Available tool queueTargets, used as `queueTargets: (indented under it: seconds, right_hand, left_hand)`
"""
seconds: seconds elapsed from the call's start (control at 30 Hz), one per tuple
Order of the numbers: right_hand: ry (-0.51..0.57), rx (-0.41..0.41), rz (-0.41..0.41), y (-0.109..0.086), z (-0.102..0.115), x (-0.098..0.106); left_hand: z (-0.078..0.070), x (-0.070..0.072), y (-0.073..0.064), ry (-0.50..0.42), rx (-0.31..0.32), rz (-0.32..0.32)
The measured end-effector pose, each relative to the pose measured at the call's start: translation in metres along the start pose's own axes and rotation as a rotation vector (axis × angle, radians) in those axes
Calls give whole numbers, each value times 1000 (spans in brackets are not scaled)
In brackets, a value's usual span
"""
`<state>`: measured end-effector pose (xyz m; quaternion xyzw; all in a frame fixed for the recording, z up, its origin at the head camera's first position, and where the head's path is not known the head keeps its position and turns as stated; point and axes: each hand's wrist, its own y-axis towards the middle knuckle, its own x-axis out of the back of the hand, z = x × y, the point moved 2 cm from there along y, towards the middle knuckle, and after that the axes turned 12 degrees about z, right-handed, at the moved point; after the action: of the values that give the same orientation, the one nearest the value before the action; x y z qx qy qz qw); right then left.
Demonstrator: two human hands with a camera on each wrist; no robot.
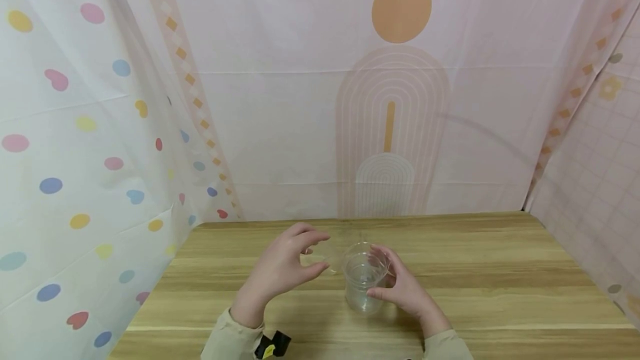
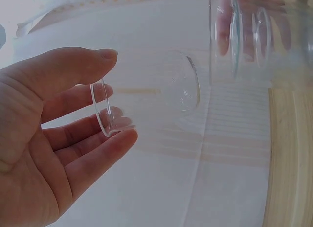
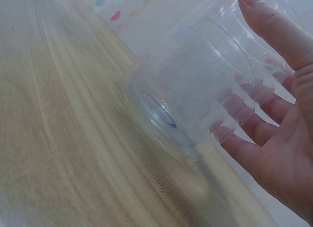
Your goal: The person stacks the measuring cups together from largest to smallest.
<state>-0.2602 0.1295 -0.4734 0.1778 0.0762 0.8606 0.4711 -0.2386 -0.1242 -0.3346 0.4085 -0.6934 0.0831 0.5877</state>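
Observation:
My left hand [image 1: 282, 263] pinches a small clear cup [image 2: 168, 92] at its rim, thumb on one side and fingers on the other. In the head view that cup is so transparent that it barely shows. With the right hand [image 1: 407, 290] I grip a larger clear plastic cup [image 1: 363, 299] round its side, near the wide rim. This larger cup is upright close over the wooden table [image 1: 475, 276], and more rings show inside it. In the right wrist view a dark ring [image 3: 159, 108] is visible at its base. The two cups are side by side, the small one to the left.
Behind the table hangs a pale printed cloth [image 1: 280, 126]. A dotted cloth [image 1: 95, 193] closes off the left side and a checked one [image 1: 595, 182] the right. A black strap piece [image 1: 272, 344] is by my left sleeve.

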Motion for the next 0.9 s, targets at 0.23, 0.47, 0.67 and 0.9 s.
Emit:
queueTargets:
  seconds: [0.23,0.47,0.67,0.9]
  right_hand:
    - [2,11,4,0,0,0]
    - [20,-10,-1,-1,1,0]
    - [26,-14,-1,0,1,0]
    - [25,-15,11,-1,2,0]
  left_hand:
    - [-5,0,8,3,-38,0]
    - [-9,-4,14,-13,-47,16]
    - [-12,-9,19,-26,-79,27]
    - [-15,-15,25,-7,-75,50]
